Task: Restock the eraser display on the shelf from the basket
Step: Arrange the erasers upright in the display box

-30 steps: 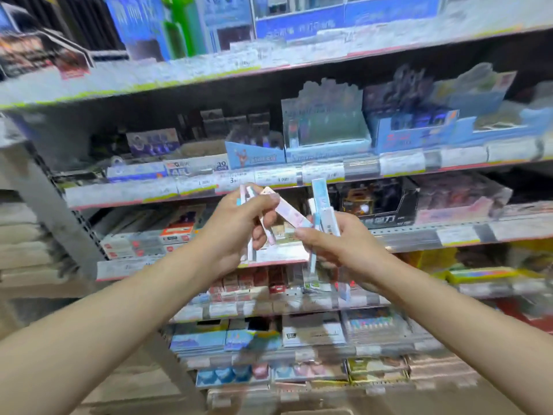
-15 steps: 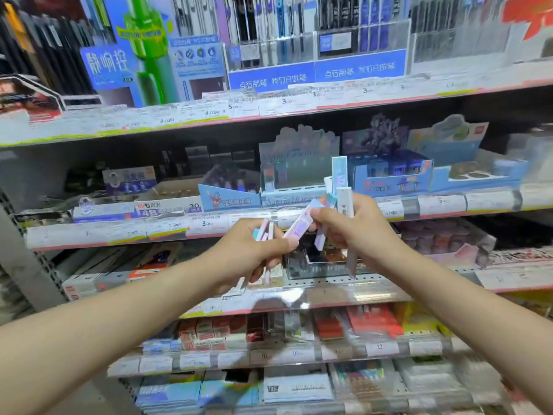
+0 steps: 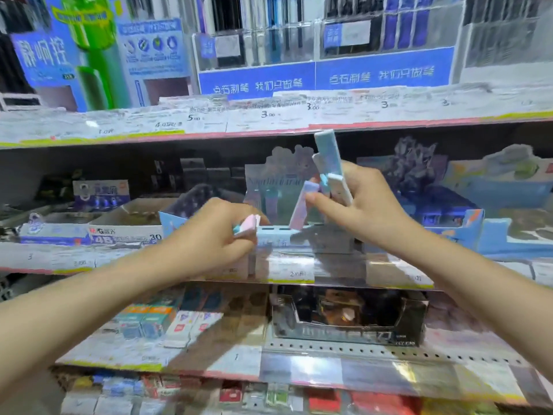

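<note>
Eraser restock, middle shelf (image 3: 299,268). Our left hand (image 3: 209,235) is curled closed around pink-and-teal erasers (image 3: 247,225), their ends protruding at its 3 o'clock. Our right hand (image 3: 359,205) grips a fan of stick erasers (image 3: 327,157), pointing toward 12 o'clock; thumb and forefinger pinch a lilac eraser (image 3: 300,209) over the display box (image 3: 275,235).

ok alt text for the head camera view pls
Two bare hands hold slim pastel stick erasers before a pale blue cardboard display box on a shop shelf: the right hand fans several upright, lowering a pink one, while the left hand grips more.
</note>
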The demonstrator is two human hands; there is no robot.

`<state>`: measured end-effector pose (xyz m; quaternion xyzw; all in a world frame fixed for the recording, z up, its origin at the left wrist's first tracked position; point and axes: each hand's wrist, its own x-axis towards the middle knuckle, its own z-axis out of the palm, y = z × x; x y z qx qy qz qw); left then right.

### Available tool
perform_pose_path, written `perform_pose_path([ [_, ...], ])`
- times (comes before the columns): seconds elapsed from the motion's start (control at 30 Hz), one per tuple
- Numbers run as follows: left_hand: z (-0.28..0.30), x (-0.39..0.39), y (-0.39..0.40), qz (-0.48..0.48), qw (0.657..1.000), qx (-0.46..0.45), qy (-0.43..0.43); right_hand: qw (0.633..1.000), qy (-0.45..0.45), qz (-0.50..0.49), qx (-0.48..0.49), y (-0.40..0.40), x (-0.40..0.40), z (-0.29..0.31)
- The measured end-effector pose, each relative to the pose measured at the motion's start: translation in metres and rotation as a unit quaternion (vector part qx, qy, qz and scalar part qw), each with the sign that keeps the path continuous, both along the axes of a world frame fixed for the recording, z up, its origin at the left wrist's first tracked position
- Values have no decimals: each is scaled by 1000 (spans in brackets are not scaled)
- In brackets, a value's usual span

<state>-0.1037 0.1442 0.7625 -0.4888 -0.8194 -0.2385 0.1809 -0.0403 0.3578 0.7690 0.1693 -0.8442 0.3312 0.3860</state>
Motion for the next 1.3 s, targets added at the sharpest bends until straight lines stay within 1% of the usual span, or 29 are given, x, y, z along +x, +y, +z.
perform_pose_path([
  [0.13,19,-18,-7,27,985,-77,154,997,22,8,74,-4,-22,0],
  [0.23,23,-29,-10,29,970,-140,196,994,2,4,113,-5,-35,-3],
  [0.3,22,-39,-11,26,960,-179,215,992,-20,-17,126,-6,-40,-6],
  [0.37,23,-47,-11,22,957,-201,209,991,-36,-38,124,-9,-45,-7],
  [0.47,22,-59,-14,33,960,-205,188,989,-54,-67,123,-14,-48,-6],
  [0.6,24,-65,-16,-17,970,-177,165,984,-84,-95,127,-19,-51,-5],
  [0.7,26,-61,-18,-43,968,-190,159,986,-55,-93,130,-25,-58,-7],
  [0.77,26,-61,-19,-53,972,-181,138,986,-40,-89,134,-26,-61,-8],
  [0.87,24,-62,-18,-48,974,-173,138,984,-33,-94,151,-27,-63,-6],
  [0.97,23,-63,-17,-43,974,-173,138,984,-47,-76,154,-30,-61,-4],
  [1.07,23,-65,-16,-20,971,-189,145,983,-54,-71,159,-31,-60,-3],
  [1.13,24,-64,-15,-10,970,-200,135,984,-53,-74,153,-31,-63,-2],
  [1.3,25,-63,-15,4,971,-207,121,981,-98,-78,145,-26,-73,2],
])
